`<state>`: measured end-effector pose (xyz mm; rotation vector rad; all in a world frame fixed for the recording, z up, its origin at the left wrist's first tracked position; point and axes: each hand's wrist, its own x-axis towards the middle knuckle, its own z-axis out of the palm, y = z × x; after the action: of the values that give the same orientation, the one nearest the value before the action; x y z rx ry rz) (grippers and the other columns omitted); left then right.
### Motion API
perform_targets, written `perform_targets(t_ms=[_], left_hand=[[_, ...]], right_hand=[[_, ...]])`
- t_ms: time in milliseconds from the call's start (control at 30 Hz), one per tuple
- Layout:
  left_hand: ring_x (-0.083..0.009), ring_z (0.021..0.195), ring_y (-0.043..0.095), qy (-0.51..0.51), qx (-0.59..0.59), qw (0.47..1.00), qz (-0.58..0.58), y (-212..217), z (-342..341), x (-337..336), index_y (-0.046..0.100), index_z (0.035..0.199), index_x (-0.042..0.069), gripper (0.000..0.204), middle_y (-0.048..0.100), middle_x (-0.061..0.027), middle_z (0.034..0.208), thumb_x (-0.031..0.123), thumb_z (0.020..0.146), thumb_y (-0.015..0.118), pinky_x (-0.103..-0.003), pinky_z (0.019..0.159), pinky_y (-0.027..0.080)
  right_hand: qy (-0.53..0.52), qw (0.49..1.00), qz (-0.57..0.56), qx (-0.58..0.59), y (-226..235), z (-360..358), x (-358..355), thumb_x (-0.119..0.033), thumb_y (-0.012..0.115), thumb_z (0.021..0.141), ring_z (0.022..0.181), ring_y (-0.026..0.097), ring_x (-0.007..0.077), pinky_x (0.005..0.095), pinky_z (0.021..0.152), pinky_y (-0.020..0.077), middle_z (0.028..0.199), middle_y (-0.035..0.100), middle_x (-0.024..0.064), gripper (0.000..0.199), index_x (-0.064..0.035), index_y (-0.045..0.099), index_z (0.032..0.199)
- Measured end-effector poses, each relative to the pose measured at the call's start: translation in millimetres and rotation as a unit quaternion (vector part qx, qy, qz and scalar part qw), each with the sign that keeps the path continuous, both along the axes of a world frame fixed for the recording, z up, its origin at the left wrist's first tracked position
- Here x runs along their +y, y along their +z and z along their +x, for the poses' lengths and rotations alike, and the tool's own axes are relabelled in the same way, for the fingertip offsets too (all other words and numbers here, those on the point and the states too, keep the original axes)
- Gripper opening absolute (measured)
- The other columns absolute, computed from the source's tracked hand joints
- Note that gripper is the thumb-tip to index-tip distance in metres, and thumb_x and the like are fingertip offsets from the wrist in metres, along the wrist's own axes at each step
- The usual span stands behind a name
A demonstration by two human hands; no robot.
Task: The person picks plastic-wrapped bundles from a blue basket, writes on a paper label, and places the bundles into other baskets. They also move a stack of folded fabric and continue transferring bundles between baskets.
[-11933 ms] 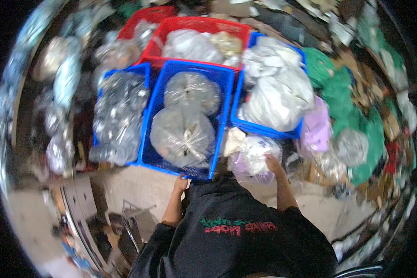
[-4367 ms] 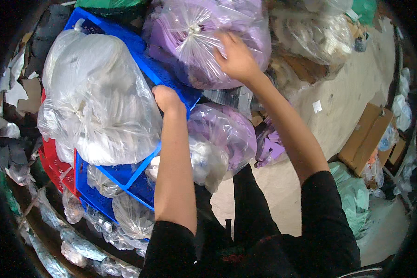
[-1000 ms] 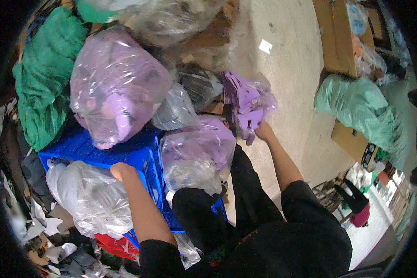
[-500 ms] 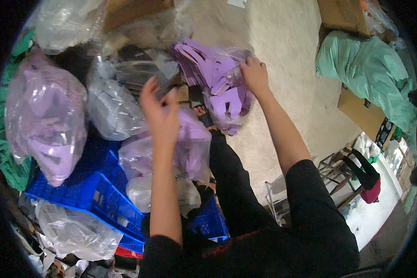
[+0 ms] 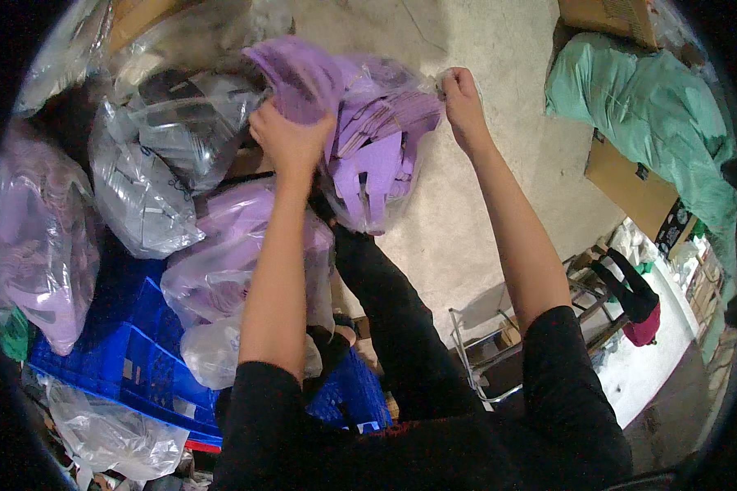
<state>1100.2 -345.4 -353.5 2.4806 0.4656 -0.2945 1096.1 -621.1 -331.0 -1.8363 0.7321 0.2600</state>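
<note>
Left hand [image 5: 291, 146] half curled round the lower edge of purple sheets [image 5: 301, 82], upper middle of frame. Right hand [image 5: 465, 110] closed tight, apparently pinching the edge of a clear bag [image 5: 397, 72]; purple cut pieces [image 5: 373, 168] inside. Step, likely: handling sheets at the bag; in or out, can't tell. Next move calls for film kept taut, stack kept together. Blue crate [image 5: 119, 356] lower left, green sack [image 5: 639, 102] upper right.
</note>
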Motion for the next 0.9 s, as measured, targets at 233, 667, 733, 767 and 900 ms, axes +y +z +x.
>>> perform_targets(t_ms=[233,667,733,767,900], left_hand=[[-0.0346,0.115,0.049,-0.431,-0.025,0.901,0.045,38,-78,-38,0.05,0.143,0.02,0.077,0.052,-0.0137,0.117,0.021,0.071,0.077,-0.054,0.105,0.037],[-0.0317,0.098,0.066,-0.386,0.27,0.878,-0.086,104,-211,-5,0.06,0.127,0.007,0.049,0.069,-0.0132,0.1,0.021,0.08,0.067,-0.052,0.089,0.048],[-0.0314,0.091,0.068,-0.38,0.235,0.89,-0.092,113,-199,-9,0.066,0.11,0.005,0.034,0.07,-0.0119,0.09,0.016,0.078,0.065,-0.048,0.083,0.05],[-0.0314,0.088,0.069,-0.379,0.222,0.893,-0.097,121,-190,-15,0.068,0.101,0.005,0.025,0.071,-0.0114,0.087,0.013,0.077,0.065,-0.046,0.081,0.05],[-0.0315,0.084,0.069,-0.353,0.199,0.907,-0.114,168,-154,-8,0.071,0.082,0.005,0.011,0.07,-0.0134,0.084,0.008,0.074,0.064,-0.044,0.079,0.051]], right_hand=[[-0.033,0.997,0.065,0.006,18,-1,3,-0.022,0.052,0.099,0.084,0.046,0.0106,0.0259,0.078,0.0399,0.089,0.051,0.0,0.02,-0.004,0.054,0.106],[0.575,0.735,-0.319,0.166,55,-2,69,-0.055,0.069,0.083,0.102,0.069,0.0347,0.0587,0.095,0.0439,0.105,0.072,0.0163,0.074,-0.0277,0.046,0.148],[0.565,0.73,-0.344,0.172,57,-8,80,-0.049,0.073,0.08,0.1,0.069,0.0358,0.0583,0.096,0.044,0.103,0.073,0.0156,0.073,-0.0274,0.048,0.146],[0.556,0.724,-0.359,0.192,58,-13,85,-0.046,0.075,0.079,0.099,0.069,0.0364,0.0581,0.096,0.0441,0.102,0.073,0.0152,0.073,-0.0272,0.049,0.145],[0.533,0.738,-0.377,0.173,83,-17,78,-0.034,0.077,0.073,0.088,0.071,0.0368,0.052,0.087,0.051,0.093,0.073,0.0164,0.07,-0.0256,0.055,0.139]])
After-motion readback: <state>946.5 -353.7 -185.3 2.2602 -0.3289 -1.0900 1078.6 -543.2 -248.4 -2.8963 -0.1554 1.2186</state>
